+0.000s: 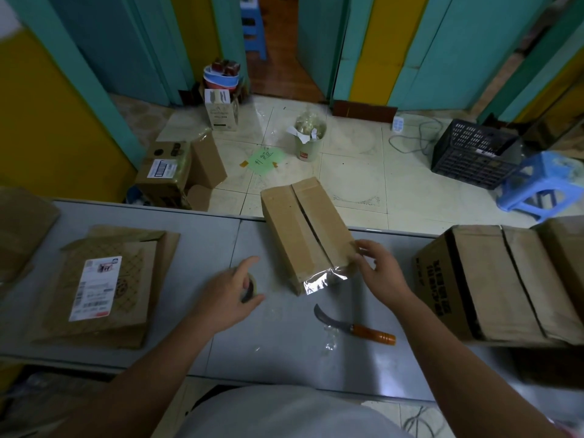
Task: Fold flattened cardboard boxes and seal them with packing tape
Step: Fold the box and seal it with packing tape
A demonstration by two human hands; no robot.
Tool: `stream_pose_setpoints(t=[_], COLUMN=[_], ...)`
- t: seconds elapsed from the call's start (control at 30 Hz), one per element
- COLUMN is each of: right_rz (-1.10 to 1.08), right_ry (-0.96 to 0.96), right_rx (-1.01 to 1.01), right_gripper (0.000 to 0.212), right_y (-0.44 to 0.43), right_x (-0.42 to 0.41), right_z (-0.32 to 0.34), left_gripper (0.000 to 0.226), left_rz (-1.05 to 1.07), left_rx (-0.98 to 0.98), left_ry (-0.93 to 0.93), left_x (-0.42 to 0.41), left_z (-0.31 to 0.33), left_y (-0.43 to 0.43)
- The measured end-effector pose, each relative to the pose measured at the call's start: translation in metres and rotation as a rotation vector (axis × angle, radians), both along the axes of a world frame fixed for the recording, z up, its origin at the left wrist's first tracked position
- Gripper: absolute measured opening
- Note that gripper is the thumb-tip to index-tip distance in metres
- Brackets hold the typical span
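Observation:
A folded brown cardboard box [294,226] lies on the grey table [284,352], its two top flaps meeting along a seam. A loose strip of clear shiny tape [322,281] hangs off its near end. My right hand [379,273] touches the box's near right corner with fingers curved. My left hand [227,295] rests over a roll of packing tape [249,289], fingers curled around it; most of the roll is hidden. Flattened cardboard boxes [104,286] with a white label lie at the left.
A curved knife [357,327] with an orange handle lies near the table's front. A big brown box [499,279] stands at the right. On the floor beyond are cartons [177,175], a bin [309,137], a black crate [474,153] and a blue stool [537,188].

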State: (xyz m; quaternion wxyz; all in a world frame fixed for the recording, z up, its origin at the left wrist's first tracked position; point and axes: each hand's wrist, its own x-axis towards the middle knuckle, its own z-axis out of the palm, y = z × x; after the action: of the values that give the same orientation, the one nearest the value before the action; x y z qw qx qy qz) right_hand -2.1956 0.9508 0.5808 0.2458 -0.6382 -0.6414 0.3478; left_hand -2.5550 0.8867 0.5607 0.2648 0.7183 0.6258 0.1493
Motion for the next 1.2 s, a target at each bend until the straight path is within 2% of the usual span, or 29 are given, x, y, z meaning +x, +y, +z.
stream_pose_setpoints(t=[0.07,0.1,0.23,0.4,0.6,0.87,1.07,1.2], right_rz=[-0.007,-0.012,-0.010,0.023,0.021,0.052,0.157,0.048], right_ry=[0.038,0.043,-0.050,-0.085,-0.076,-0.004,-0.119,-0.083], right_rx=[-0.021,-0.022,0.002,-0.001,-0.013,-0.067,0.026,0.036], right_gripper=[0.038,0.038,0.038,0.041,0.045,0.051,0.050,0.059], right_y=[0.001,0.002,0.006,0.005,-0.007,-0.026,-0.027,-0.029], right_x=[-0.001,-0.001,0.004,0.005,0.000,-0.002,0.000,0.001], right_z=[-0.003,-0.004,-0.011,-0.015,-0.009,-0.005,-0.002,0.000], left_gripper=[0.057,0.051,0.051,0.050,0.034,0.010,0.014,0.015], left_rz=[-0.056,-0.098,-0.225,-0.369,-0.513,-0.304,-0.140,-0.051], left_rx=[0.020,0.022,-0.022,-0.047,0.040,-0.007,-0.125,-0.149], left_ry=[-0.064,-0.084,-0.126,0.032,0.081,-0.115,-0.256,-0.271], left_x=[0.008,0.016,0.048,0.054,0.042,0.017,0.037,0.047], left_z=[0.012,0.020,0.048,0.039,0.040,0.039,0.035,0.032], left_y=[0.010,0.017,0.046,0.064,0.070,0.070,0.052,0.043])
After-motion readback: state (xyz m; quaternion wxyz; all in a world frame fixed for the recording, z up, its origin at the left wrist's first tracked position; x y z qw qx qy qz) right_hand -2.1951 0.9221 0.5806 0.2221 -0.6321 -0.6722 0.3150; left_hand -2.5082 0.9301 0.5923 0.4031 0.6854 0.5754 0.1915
